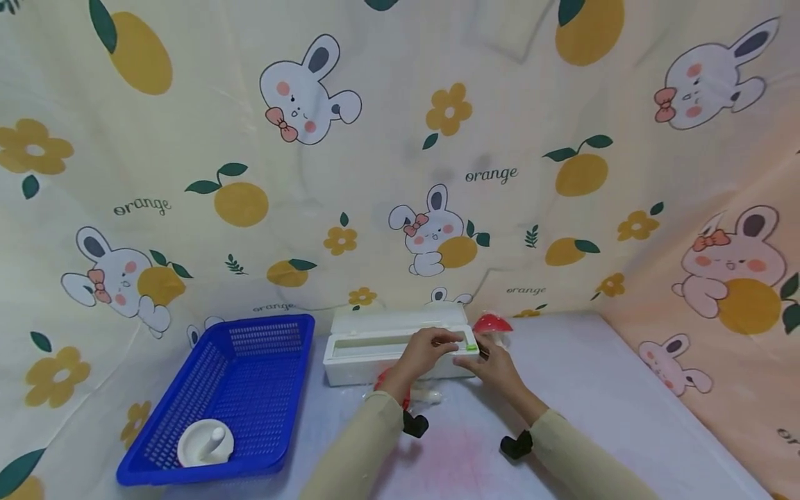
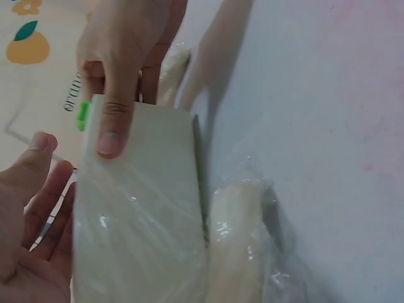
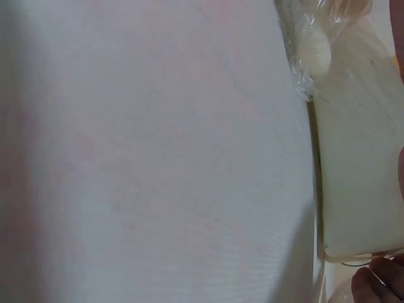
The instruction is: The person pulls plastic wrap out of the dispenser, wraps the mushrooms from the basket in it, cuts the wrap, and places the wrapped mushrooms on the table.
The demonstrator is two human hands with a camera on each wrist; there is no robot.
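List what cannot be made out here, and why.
Head view: middle of the wrapped item, behind the left arm.
Head view: lower stem of the rear mushroom, behind the right grip.
Left wrist view: white box, its left end cut by bottom edge.
Right wrist view: right grip, mostly cut off by edges.

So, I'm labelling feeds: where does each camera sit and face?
Head: on the head, facing forward and down at the white box and blue basket; left hand, right hand and sleeves show.
Left wrist: on that wrist, looking along the box; both hands show.
Right wrist: on that wrist, looking mostly at the tabletop; fingers show lower right.
Shared: both wrist views catch the box's front and the plastic-wrapped stem.
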